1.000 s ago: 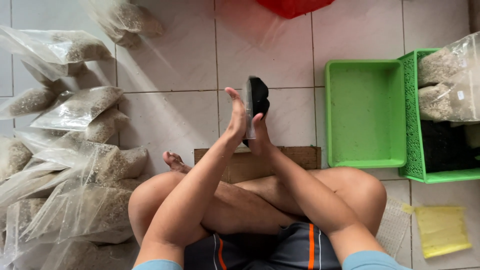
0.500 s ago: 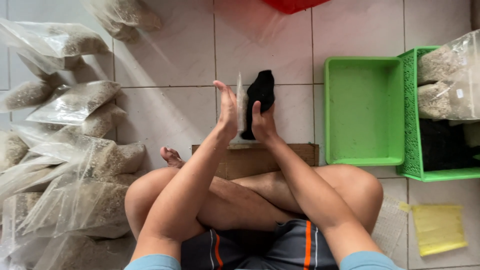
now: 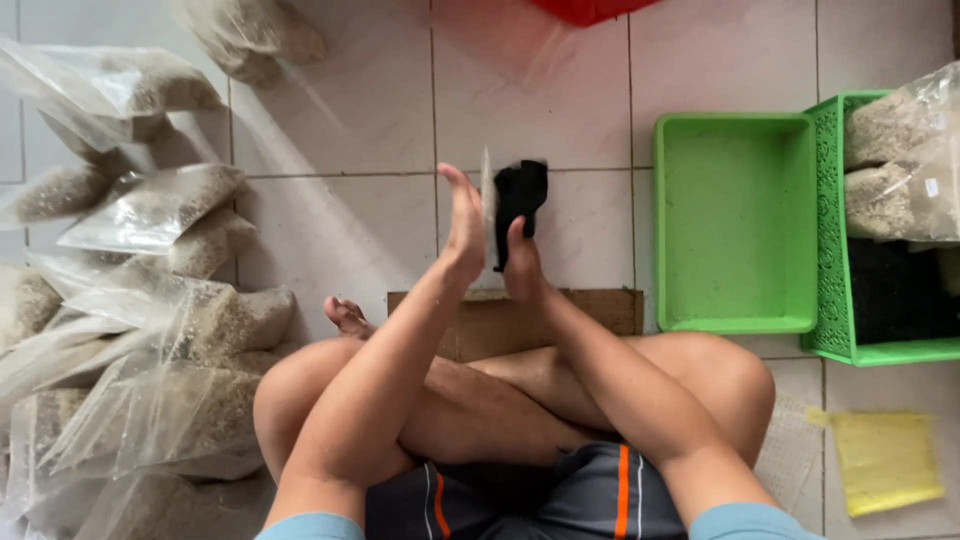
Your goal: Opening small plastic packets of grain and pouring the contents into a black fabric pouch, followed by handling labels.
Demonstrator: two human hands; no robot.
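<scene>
- Using the empty green tray [image 3: 737,222] as my landmark: my hands are up over the tiled floor [image 3: 340,130] just left of it, so the work stays above my crossed legs
- My right hand [image 3: 522,268] is clamped on a black sock [image 3: 521,195], fingers closed around its lower part and the rest standing up out of the grip
- A thin clear plastic bag [image 3: 487,200] sits edge-on right against the sock's left side; looks like the sock is held upright to line up with it, though I can't tell if it's partly inside
- My left hand [image 3: 462,225] is flat, fingers straight and together, palm pressed toward the bag as if to steady it
- Right of the tray is a green basket [image 3: 833,300] with filled bags
- Far left of the tray there's a heap of clear filled bags [image 3: 150,330]
</scene>
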